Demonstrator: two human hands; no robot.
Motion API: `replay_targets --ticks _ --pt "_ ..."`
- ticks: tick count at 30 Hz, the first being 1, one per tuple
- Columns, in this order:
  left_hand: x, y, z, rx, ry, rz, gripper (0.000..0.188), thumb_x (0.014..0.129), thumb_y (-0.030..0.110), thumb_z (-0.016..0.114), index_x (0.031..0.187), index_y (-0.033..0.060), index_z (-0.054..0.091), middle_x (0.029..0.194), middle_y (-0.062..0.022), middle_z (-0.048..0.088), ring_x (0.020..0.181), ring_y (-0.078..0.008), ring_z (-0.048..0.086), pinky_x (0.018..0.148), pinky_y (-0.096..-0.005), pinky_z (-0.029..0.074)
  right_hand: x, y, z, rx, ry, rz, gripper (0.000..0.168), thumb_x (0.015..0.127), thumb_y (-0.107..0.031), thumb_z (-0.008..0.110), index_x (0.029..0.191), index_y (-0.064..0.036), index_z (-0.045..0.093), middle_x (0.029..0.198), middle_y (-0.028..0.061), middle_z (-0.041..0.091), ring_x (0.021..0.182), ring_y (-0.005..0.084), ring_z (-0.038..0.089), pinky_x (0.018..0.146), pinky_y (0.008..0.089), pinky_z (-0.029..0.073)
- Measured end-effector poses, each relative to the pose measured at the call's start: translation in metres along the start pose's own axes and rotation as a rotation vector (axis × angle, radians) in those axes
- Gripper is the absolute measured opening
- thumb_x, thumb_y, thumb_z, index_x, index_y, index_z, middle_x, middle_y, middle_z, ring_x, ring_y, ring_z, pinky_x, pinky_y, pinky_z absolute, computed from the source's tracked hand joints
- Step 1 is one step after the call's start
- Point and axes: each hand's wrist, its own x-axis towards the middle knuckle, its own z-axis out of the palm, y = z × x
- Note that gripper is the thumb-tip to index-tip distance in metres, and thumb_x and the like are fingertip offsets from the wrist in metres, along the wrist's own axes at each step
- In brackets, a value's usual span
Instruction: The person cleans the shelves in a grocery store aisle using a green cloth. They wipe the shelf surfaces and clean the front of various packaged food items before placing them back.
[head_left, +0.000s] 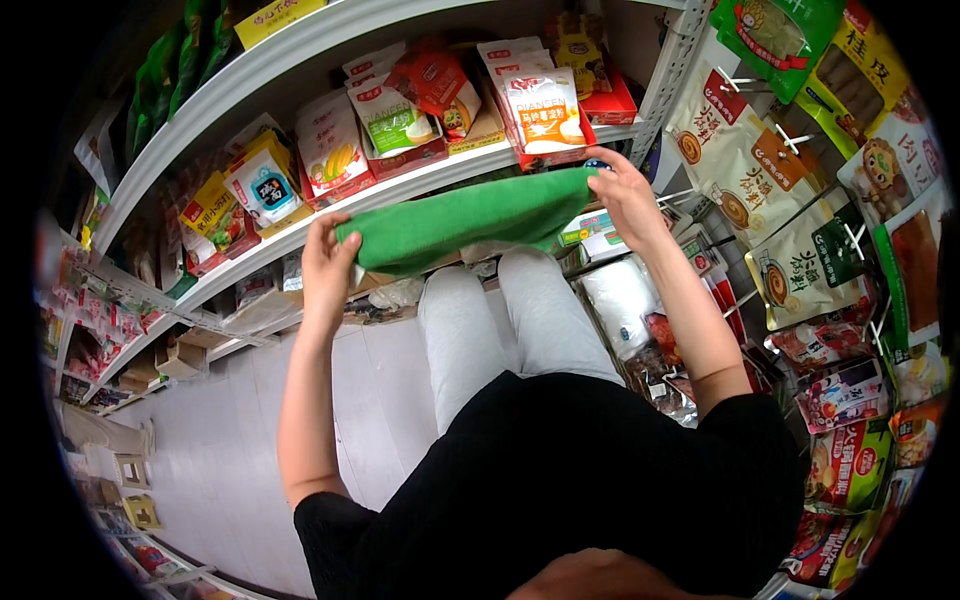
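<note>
A green cloth (465, 221) is stretched between my two hands, in front of a white metal shelf (405, 180). My left hand (328, 251) pinches its left end between thumb and fingers. Its right, slightly higher end is gripped by my right hand (626, 195). The cloth looks folded, with its lower edge hanging over my knees. Just beyond it, an orange and white starch pouch (544, 112) stands in a red display box, and a green and white pouch (391, 120) stands further left.
Hanging food packets (799, 274) on white hooks crowd the right side. Wrapped goods (619, 304) lie low beside my right knee. More shelving (184, 311) curves along the left, above a pale tiled floor (225, 450). Small cardboard boxes (141, 510) stand at the far left.
</note>
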Motion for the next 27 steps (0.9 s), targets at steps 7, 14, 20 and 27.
replay_targets --ticks 7,14,20,27 --pt "-0.117 -0.13 0.023 0.284 0.034 0.048 0.038 0.077 -0.006 0.056 0.112 0.0026 0.045 0.097 -0.0044 0.049 0.08 -0.0079 0.045 0.069 -0.0207 0.039 -0.105 0.097 -0.026 -0.199 0.186 0.162 0.04 0.075 0.007 0.052 0.113 -0.004 0.05 0.086 0.0021 0.061 0.082 0.0083 0.056 0.074 0.0201 0.041" --pt "-0.159 -0.203 0.023 0.386 0.191 -0.269 0.052 0.081 0.022 0.063 0.122 0.0003 0.04 0.092 -0.0115 0.055 0.071 -0.0168 0.053 0.064 -0.0275 0.047 -0.131 0.168 -0.063 -0.602 0.292 0.229 0.034 0.078 -0.011 0.061 0.109 0.002 0.052 0.08 0.0057 0.06 0.076 0.0108 0.056 0.07 0.0228 0.044" --pt "-0.103 -0.191 0.03 0.084 -0.089 -0.888 0.069 0.075 0.041 0.067 0.119 -0.0061 0.041 0.101 -0.0159 0.057 0.082 -0.0212 0.059 0.066 -0.0321 0.049 -0.07 0.176 -0.051 -0.5 0.182 0.741 0.035 0.081 -0.019 0.062 0.109 0.001 0.054 0.093 0.0088 0.062 0.083 0.0132 0.058 0.072 0.0246 0.046" --pt "-0.072 -0.14 0.048 -0.589 -0.145 -0.734 0.039 0.085 0.007 0.051 0.122 0.0013 0.041 0.112 -0.0136 0.054 0.098 -0.0227 0.056 0.081 -0.0355 0.049 -0.047 0.14 -0.029 0.302 0.007 0.681 0.041 0.08 -0.005 0.056 0.119 0.0 0.046 0.108 0.0109 0.057 0.093 0.0182 0.059 0.078 0.0309 0.051"
